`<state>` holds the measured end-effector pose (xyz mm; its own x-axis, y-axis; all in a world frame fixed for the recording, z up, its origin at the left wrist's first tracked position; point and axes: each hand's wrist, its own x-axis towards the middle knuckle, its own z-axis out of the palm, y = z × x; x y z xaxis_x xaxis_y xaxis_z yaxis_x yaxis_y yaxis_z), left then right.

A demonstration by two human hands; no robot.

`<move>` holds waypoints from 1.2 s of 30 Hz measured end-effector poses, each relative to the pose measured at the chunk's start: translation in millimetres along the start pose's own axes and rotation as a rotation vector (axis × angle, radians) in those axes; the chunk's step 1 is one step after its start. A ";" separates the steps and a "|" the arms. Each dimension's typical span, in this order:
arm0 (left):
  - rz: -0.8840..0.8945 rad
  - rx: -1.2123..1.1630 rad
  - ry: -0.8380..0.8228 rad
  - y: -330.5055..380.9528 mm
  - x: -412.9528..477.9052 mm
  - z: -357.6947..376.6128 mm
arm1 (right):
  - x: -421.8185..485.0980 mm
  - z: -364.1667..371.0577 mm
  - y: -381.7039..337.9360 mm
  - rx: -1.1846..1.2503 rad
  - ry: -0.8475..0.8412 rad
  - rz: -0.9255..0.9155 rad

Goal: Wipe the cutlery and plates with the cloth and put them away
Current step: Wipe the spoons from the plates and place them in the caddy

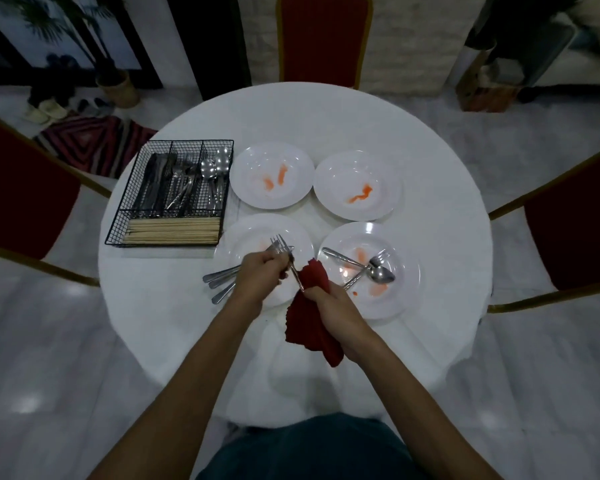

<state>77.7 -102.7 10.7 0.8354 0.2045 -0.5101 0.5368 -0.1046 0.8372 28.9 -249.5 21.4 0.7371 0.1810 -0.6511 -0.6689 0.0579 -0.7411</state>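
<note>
Pale marble floor and red, gold-framed chairs (323, 39) at 9, 12 and 3 o'clock ring a round white tabletop (437, 140), and the job on it looks barely begun. At 10 o'clock sits a black wire cutlery basket (191, 142), already holding knives, forks, spoons and a row of pale wooden chopsticks. Four round white plates are all still out and all still streaked with orange-red sauce: one at 11 o'clock (245, 188), one at 1 o'clock (390, 192), one at 7 o'clock (234, 239) and one at 4 o'clock (409, 275). Over the 7 o'clock plate the left hand (262, 271) grips a bundle of steel forks (222, 277), tines toward 12 o'clock. Just beside it the right hand (329, 303) clutches a dark red cloth (309, 327), bunched round the lower end of a slim steel utensil (296, 275) whose other end meets the left hand; I judge this piece is being wiped now. A steel spoon (381, 273) and two more pieces lie crossed on the 4 o'clock plate, untouched. What remains, then: the held bundle, those three pieces and every plate.
</note>
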 end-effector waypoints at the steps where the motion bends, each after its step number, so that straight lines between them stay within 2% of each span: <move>1: -0.010 -0.034 0.027 4.7 6.4 -9.6 | 1.9 5.3 -2.0 -0.003 -0.016 0.000; 4: -0.027 -0.078 0.057 11.8 17.7 -31.0 | 12.9 20.2 -11.6 -0.051 -0.013 -0.016; 9: -0.048 -0.019 -0.055 3.0 23.5 -40.9 | 47.5 55.0 -24.3 -0.123 0.022 -0.061; 13: -0.064 0.005 0.015 -6.2 45.5 -65.4 | 71.1 86.4 -27.7 -0.207 0.013 -0.039; 19: -0.060 0.000 0.104 0.6 90.2 -110.4 | 98.7 126.6 -33.8 -0.167 -0.004 0.055; 23: -0.015 0.024 0.177 9.0 143.6 -149.2 | 119.4 132.8 -41.4 -0.186 0.099 0.072; 27: 0.030 0.127 0.221 29.0 196.7 -190.7 | 137.8 130.6 -43.2 -0.209 0.168 0.102; 31: 0.121 0.356 0.273 45.5 241.2 -215.2 | 141.7 129.1 -43.2 -0.171 0.214 0.134; 36: 0.111 0.510 0.201 43.5 255.9 -220.2 | 139.8 124.9 -32.3 -0.088 0.232 0.167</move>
<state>288.8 159.4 -40.1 0.8778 0.3421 -0.3352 0.4781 -0.5832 0.6568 141.5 -103.5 -25.2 0.6269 -0.0489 -0.7776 -0.7791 -0.0411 -0.6255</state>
